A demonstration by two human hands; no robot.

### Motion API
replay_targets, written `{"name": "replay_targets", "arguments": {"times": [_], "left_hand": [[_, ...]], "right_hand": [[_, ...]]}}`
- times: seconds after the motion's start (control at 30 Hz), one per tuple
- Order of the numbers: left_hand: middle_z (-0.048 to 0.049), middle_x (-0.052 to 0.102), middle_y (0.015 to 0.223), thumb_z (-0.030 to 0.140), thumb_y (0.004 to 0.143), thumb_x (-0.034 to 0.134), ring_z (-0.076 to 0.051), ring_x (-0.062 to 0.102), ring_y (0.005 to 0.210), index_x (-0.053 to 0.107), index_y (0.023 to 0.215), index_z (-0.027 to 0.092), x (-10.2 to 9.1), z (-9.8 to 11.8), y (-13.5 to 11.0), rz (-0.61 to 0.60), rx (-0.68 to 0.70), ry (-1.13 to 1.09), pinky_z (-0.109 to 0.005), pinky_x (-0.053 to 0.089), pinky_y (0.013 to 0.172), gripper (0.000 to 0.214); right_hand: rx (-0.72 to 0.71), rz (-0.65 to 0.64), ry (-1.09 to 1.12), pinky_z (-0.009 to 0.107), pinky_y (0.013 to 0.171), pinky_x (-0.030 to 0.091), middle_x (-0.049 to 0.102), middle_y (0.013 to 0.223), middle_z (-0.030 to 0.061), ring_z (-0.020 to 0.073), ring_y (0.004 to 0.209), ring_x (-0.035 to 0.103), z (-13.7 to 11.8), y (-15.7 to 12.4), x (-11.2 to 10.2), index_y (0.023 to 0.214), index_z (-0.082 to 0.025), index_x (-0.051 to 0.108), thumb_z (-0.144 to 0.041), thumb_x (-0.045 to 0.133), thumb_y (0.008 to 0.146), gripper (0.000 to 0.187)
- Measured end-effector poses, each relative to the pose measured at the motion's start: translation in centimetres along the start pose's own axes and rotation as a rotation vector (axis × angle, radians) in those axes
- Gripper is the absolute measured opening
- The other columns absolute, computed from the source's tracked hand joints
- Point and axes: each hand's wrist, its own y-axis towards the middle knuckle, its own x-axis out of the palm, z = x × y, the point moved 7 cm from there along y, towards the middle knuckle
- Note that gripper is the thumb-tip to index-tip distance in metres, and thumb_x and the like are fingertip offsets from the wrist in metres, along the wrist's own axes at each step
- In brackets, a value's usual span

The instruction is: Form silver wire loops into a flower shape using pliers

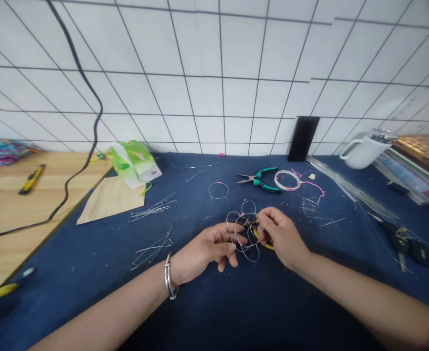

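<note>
Between my two hands is a flower-like wire piece (244, 233) made of several thin loops, with small pink bits on it. My left hand (214, 246) pinches its left side between thumb and fingers. At its upper right edge, the thumb and fingertips of my right hand (276, 234) close on the wire. Yellow-handled pliers (269, 246) lie behind and under the piece, partly hidden by my right hand. Just beyond my hands, a single wire ring (218, 190) with a pink bit at its top rests on the dark blue cloth.
Teal-handled pliers (260, 180) and a coil of clear line (287, 180) lie behind. Bent wires (153, 208) are at left, long straight wires (349, 185) at right. Around the edges are a green packet (134, 161), utility knife (31, 179), white mug (365, 148) and keys (400, 243).
</note>
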Motion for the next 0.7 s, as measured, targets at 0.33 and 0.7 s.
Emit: {"name": "replay_targets", "arguments": {"times": [0.33,0.7], "left_hand": [[-0.0066,0.058,0.095,0.016,0.076,0.06,-0.012,0.062,0.062,0.042,0.118,0.021,0.9,-0.4,0.1,0.049,0.022,0.106,-0.016,0.041,0.041,0.046],[-0.0114,0.057,0.102,0.012,0.078,0.055,-0.015,0.063,0.069,0.045,0.115,0.017,0.7,-0.2,-0.1,0.014,0.062,0.019,-0.017,0.045,0.045,0.039]], "right_hand": [[-0.054,0.005,-0.016,0.022,0.048,0.038,0.05,0.056,-0.0047,0.0089,0.048,0.046,0.0,-0.5,0.0,0.083,-0.021,0.049,-0.041,0.047,0.084,0.02],[-0.116,-0.006,-0.076,0.022,0.048,0.04,0.05,0.056,-0.0045,0.0093,0.049,0.047,-0.6,-1.1,-0.1,0.083,-0.02,0.049,-0.04,0.045,0.085,0.02]]}}
